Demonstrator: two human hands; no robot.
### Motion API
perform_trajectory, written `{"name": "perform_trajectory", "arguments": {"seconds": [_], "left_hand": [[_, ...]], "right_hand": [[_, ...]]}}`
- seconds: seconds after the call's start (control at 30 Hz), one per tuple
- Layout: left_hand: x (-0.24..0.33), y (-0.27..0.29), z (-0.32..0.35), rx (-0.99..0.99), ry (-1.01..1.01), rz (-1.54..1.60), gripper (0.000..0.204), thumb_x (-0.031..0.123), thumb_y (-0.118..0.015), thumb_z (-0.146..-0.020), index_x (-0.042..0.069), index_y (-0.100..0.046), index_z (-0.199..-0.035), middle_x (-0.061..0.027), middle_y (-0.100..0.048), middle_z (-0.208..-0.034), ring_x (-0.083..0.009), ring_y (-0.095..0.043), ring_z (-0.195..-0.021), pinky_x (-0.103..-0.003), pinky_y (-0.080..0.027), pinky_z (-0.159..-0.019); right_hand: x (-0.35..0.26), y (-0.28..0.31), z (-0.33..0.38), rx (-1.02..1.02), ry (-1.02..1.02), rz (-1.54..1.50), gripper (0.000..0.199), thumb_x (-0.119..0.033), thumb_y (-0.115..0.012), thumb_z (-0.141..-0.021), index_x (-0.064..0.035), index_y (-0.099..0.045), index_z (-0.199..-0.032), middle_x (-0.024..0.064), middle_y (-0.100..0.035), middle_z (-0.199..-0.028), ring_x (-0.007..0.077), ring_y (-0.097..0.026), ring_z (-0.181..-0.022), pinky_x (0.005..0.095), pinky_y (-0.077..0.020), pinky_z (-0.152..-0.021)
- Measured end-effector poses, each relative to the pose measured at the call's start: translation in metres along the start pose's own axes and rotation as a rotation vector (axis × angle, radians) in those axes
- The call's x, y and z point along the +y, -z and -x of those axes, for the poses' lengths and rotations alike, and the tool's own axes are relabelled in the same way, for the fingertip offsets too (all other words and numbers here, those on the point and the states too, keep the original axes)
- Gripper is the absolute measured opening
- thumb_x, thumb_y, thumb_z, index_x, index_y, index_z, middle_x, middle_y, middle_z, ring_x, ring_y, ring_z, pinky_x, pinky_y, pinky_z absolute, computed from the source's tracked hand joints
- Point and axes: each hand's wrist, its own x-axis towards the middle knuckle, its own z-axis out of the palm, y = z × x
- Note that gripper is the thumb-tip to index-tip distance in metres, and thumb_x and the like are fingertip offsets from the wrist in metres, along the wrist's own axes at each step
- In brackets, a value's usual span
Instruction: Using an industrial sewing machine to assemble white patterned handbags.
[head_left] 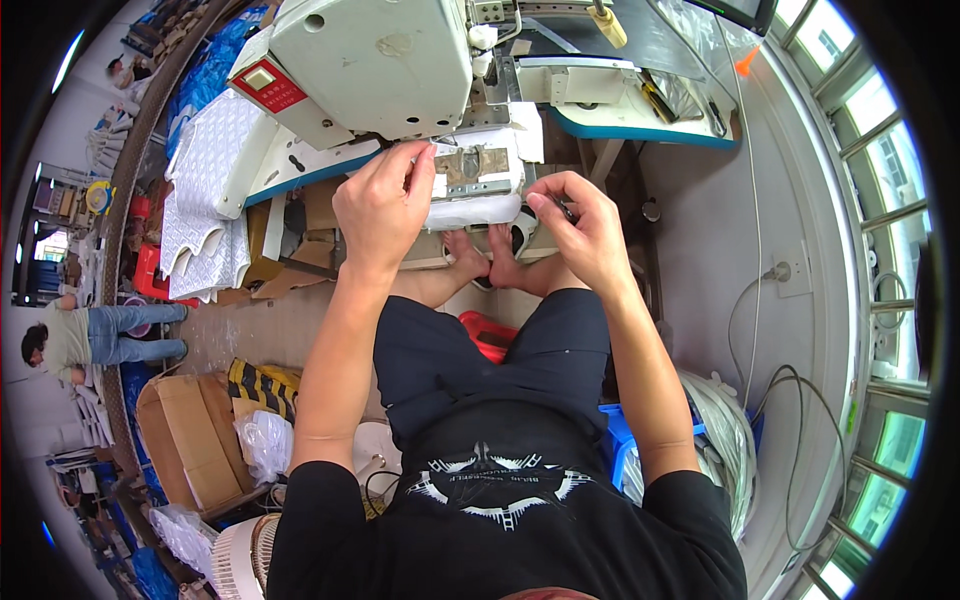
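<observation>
A large off-white sewing machine [385, 60] stands in front of me, with a red label and a button on its left side. Below its head lies a white work bed [478, 210] with a metal plate [470, 172] on top. My left hand [380, 205] is closed in a pinch just under the machine head, at the bed's left side; whatever its fingertips hold is too small to make out. To the right of the bed, my right hand [580, 225] curls around a small dark object [566, 212], mostly hidden by the fingers.
White quilted panels [215, 150] hang over the table's left edge. Tools [658, 100] lie on the blue-edged table [640, 128] at right. A cardboard box [190, 435] and a fan [235, 555] are on my left, a blue crate [620, 445] on my right. Another person [100, 335] stands far left.
</observation>
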Motion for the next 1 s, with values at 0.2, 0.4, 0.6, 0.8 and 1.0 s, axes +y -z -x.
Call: {"name": "perform_trajectory", "arguments": {"seconds": [0.2,0.4,0.6,0.8,1.0], "left_hand": [[0.000,-0.003,0.002,0.047,-0.004,0.018,0.006,0.014,-0.074,-0.094,0.009,-0.077,-0.094,-0.0056,-0.075,-0.080,-0.0237,-0.071,-0.064,-0.034,-0.053,-0.056],[0.001,-0.004,0.003,0.044,0.001,-0.025,0.007,0.016,-0.075,-0.093,0.010,-0.077,-0.093,-0.0052,-0.075,-0.078,-0.0240,-0.070,-0.063,-0.034,-0.053,-0.056],[0.000,-0.007,0.004,0.013,-0.058,-0.093,0.007,0.017,-0.076,-0.092,0.011,-0.078,-0.093,-0.0044,-0.074,-0.076,-0.0244,-0.070,-0.063,-0.035,-0.052,-0.055],[0.001,-0.008,0.001,0.021,-0.063,-0.103,0.008,0.019,-0.075,-0.093,0.012,-0.078,-0.093,-0.0039,-0.074,-0.077,-0.0244,-0.070,-0.064,-0.036,-0.053,-0.056],[-0.002,-0.010,0.001,0.020,-0.102,-0.172,0.009,0.021,-0.074,-0.095,0.013,-0.077,-0.094,-0.0036,-0.074,-0.078,-0.0249,-0.071,-0.066,-0.037,-0.054,-0.057]], "right_hand": [[0.003,0.001,0.005,-0.022,-0.008,0.026,0.013,-0.011,-0.072,-0.099,0.0004,-0.071,-0.105,0.0059,-0.072,-0.095,0.0113,-0.063,-0.085,0.0277,-0.0505,-0.072],[0.004,-0.001,0.010,-0.034,-0.053,0.019,0.013,-0.011,-0.072,-0.098,0.0002,-0.071,-0.105,0.0061,-0.072,-0.094,0.0113,-0.063,-0.085,0.0276,-0.0503,-0.072],[0.000,0.000,-0.003,-0.017,0.023,0.034,0.013,-0.011,-0.072,-0.098,0.0004,-0.071,-0.105,0.0062,-0.072,-0.094,0.0112,-0.062,-0.085,0.0275,-0.0505,-0.072],[-0.009,-0.005,-0.034,0.012,0.196,0.106,0.020,-0.015,-0.075,-0.096,0.0003,-0.071,-0.108,0.0086,-0.072,-0.094,0.0167,-0.066,-0.083,0.0303,-0.0535,-0.074],[-0.027,-0.017,-0.055,0.043,0.364,0.257,0.030,-0.022,-0.078,-0.093,-0.0010,-0.072,-0.114,0.0117,-0.072,-0.095,0.0276,-0.070,-0.083,0.0355,-0.0566,-0.075]]}}
